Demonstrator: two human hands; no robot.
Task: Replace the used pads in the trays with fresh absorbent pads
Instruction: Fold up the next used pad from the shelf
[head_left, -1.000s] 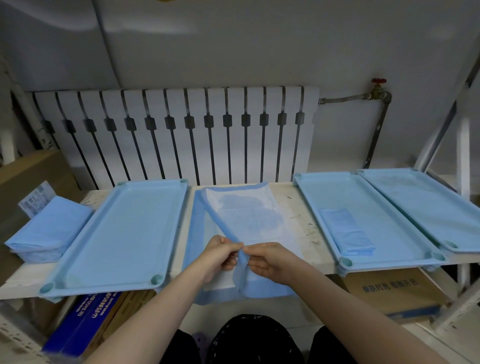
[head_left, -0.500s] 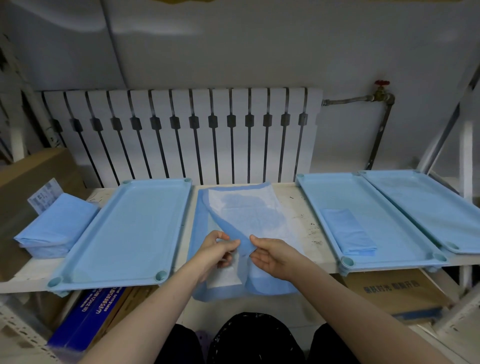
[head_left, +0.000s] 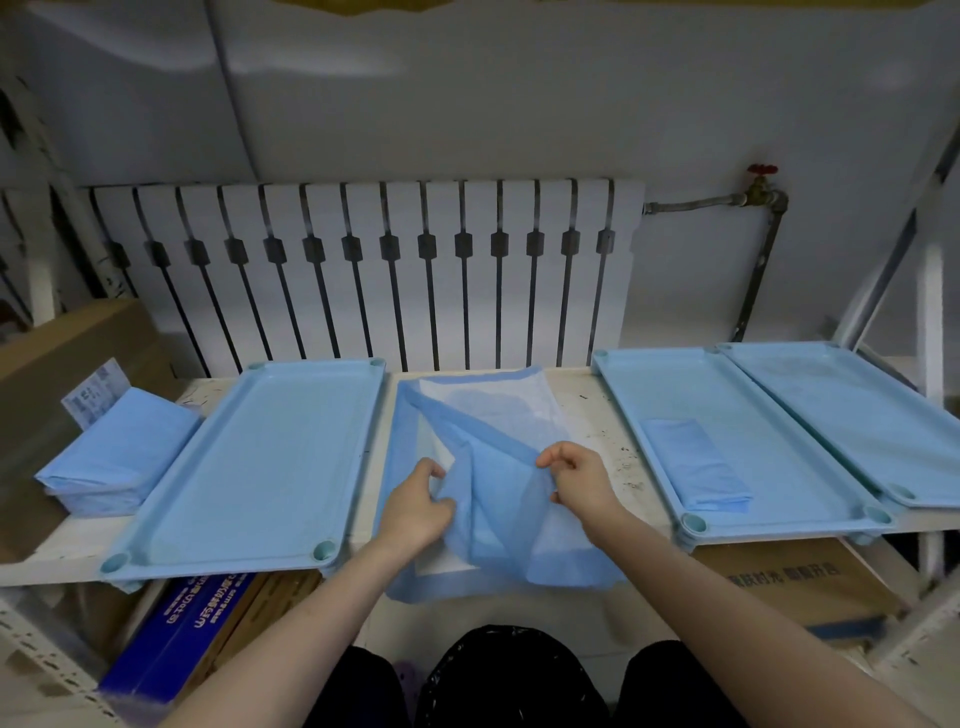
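A blue tray sits just left of the left hand, which pinches the absorbent pad by its blue edge. The right hand pinches the facing fold, pad sagging between them. Light, limp stuff, likely best held at the corners.

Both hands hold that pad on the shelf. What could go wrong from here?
1. The pad hangs over the front of the shelf; it might slide off toward the black bag below.
2. The left hand and right hand pinch thin, bunched layers; a hard pull could tear them.
3. The bare shelf beside it is speckled with dirt, which the pad may pick up.
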